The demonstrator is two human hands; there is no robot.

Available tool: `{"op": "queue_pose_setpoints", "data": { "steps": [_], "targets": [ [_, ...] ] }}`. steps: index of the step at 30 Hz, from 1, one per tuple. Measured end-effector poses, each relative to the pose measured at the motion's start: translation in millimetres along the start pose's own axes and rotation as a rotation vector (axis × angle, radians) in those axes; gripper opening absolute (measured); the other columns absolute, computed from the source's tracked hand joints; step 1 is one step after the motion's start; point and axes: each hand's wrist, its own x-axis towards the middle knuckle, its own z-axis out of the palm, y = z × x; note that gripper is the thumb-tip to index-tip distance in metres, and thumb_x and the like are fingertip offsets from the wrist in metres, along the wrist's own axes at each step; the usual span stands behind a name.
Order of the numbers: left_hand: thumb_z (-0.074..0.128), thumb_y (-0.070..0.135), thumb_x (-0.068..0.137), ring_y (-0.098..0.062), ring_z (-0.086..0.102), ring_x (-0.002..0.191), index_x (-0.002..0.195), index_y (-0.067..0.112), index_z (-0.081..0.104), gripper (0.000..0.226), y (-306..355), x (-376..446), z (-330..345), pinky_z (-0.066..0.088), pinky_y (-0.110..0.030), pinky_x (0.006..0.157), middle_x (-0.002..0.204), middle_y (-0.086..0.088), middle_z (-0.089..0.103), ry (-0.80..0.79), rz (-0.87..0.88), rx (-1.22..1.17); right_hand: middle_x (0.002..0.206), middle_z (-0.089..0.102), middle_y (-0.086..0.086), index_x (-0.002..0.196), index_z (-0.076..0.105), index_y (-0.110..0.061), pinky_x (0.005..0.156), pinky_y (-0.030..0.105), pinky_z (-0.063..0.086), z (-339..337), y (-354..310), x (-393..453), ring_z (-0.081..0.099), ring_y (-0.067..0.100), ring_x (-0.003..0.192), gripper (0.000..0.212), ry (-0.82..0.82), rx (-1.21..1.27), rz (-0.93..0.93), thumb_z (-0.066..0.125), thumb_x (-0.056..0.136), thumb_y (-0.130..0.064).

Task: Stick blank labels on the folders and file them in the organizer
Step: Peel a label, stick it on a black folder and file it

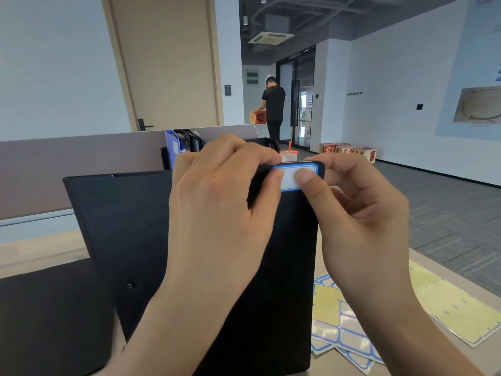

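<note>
A black folder (130,226) stands upright on the desk with its spine toward me. Near the spine's top sits a white label with a blue border (291,176). My left hand (217,213) grips the top of the spine, fingers curled over it and thumb on the label's left end. My right hand (360,213) holds the spine's right edge, its thumb pressing the label's right part. The black organizer (189,147) stands behind, holding a blue folder with a label and several dark ones.
Label sheets (349,329) with blue-bordered stickers and a peeled yellow backing sheet (447,302) lie on the desk at right. Another black folder (48,321) lies flat at lower left. A drink cup (288,156) stands behind the folder. A person stands far off by cardboard boxes.
</note>
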Motion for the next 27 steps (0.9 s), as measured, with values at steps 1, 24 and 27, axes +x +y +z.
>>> {"op": "queue_pose_setpoints", "data": {
  "steps": [1,24,27],
  "targets": [
    [0.069,0.026,0.093,-0.004,0.058,0.092,0.102,0.024,0.073,0.009,0,0,0,0.037,-0.025,0.085,0.098,0.013,0.068,0.01,-0.003,0.001,0.087,0.06,0.023,0.102,0.073,-0.026,0.065,0.061,0.051,0,0,-1,0.059,0.047,0.074,0.008,0.001,0.001,-0.004,0.072,0.099,-0.018],
    [0.071,0.027,0.09,-0.007,0.059,0.086,0.1,0.027,0.071,0.01,7,0,-6,0.037,-0.024,0.084,0.096,0.015,0.068,-0.023,-0.032,-0.019,0.082,0.06,0.029,0.092,0.071,-0.02,0.06,0.065,0.05,-9,-4,-11,0.055,0.048,0.069,0.007,0.027,-0.003,0.069,0.074,0.097,-0.023],
    [0.072,0.026,0.09,-0.005,0.058,0.087,0.102,0.026,0.071,0.011,8,0,-7,0.037,-0.024,0.086,0.097,0.015,0.068,-0.032,-0.035,-0.012,0.083,0.067,0.02,0.1,0.072,-0.021,0.063,0.063,0.052,-11,-7,-17,0.06,0.048,0.074,0.006,-0.038,0.044,0.129,0.071,0.1,-0.015]
  ]
}}
